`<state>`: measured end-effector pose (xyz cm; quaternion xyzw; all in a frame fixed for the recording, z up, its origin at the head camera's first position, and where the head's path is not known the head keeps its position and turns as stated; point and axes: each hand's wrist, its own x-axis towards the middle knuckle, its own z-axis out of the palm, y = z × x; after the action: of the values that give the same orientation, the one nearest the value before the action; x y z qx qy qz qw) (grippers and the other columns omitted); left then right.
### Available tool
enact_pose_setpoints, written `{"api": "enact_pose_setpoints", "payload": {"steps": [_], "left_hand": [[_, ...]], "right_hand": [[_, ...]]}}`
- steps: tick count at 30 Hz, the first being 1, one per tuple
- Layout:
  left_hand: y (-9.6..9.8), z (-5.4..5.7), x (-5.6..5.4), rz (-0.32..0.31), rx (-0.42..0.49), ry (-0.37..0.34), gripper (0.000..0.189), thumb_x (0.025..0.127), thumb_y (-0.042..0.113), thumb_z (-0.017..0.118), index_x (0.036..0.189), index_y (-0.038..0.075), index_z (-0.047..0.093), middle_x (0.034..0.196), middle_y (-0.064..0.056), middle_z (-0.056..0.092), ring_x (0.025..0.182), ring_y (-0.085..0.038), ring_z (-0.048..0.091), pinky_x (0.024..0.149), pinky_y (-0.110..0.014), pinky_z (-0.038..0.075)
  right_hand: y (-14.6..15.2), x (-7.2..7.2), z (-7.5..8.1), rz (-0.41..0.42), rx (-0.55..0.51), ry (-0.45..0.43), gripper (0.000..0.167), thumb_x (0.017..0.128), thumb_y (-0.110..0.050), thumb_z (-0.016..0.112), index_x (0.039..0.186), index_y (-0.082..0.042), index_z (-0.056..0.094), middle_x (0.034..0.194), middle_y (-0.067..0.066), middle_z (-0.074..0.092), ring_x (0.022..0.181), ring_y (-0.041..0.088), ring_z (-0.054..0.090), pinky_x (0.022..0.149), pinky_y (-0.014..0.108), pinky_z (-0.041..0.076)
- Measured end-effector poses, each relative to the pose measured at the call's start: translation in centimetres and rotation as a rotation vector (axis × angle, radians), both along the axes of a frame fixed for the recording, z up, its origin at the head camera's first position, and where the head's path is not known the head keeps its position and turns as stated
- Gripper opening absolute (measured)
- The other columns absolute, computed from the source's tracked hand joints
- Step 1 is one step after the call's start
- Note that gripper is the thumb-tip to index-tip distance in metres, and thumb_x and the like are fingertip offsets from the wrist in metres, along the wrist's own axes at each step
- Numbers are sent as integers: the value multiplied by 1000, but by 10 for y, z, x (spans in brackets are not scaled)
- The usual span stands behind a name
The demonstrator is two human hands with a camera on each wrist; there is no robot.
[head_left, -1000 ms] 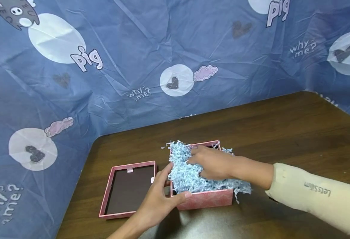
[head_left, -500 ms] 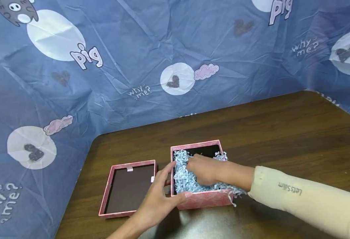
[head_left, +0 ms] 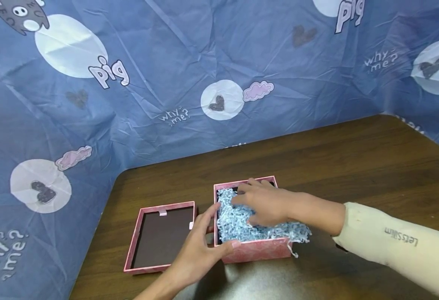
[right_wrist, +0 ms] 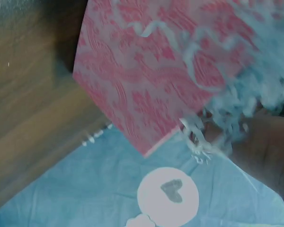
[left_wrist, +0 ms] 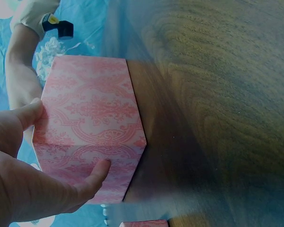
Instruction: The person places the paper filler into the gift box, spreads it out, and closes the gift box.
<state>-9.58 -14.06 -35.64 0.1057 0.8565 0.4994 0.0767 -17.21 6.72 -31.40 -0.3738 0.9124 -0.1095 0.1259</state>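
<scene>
A pink patterned box (head_left: 258,252) stands uncovered on the table, with light blue shredded paper (head_left: 231,223) filling much of it. Some strands spill over its right side, and dark lining shows at the back. My left hand (head_left: 196,248) holds the box's near left corner; in the left wrist view a finger lies against the pink wall (left_wrist: 92,101) and the thumb is at the top edge. Over the paper, my right hand (head_left: 268,205) lies with spread, slightly bent fingers, touching it. In the right wrist view, curly paper strands (right_wrist: 232,101) hang beside the box wall.
Left of the box lies its pink-rimmed lid (head_left: 163,241), dark inside facing up. Both are on a dark wooden table (head_left: 347,162). A blue printed cloth (head_left: 159,66) hangs behind the table.
The shredded paper, heaped above the rim earlier, now sits lower inside the box. My right hand pressed down curled, then lifted slightly and spread its fingers. The left hand stayed put.
</scene>
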Motion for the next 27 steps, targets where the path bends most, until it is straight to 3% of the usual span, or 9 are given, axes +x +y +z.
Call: {"api": "enact_pose_setpoints", "payload": {"steps": [18,23,27], "left_hand": [[1,1,-1,-1,8,-22,83,82,32,77,150,21,31,141,-12,38,116,-34,51,78,-34,54],[1,2,-1,2,10,-24,84,81,34,77,150,22,30,144,-13,36,117,-36,50,78,-36,54],[0,2,0,-1,3,-32,85,82,34,77,150,23,29,147,-13,33,119,-37,49,79,-39,54]], "right_hand": [[45,0,18,56,-128,-3,61,85,-34,73,141,-23,50,145,10,42,130,30,33,101,60,28],[57,1,28,75,-166,-98,62,87,-37,70,143,-24,47,146,9,40,131,28,32,99,53,38],[64,5,35,93,-159,-177,69,84,-38,72,145,-25,44,151,10,33,137,29,27,101,54,38]]}}
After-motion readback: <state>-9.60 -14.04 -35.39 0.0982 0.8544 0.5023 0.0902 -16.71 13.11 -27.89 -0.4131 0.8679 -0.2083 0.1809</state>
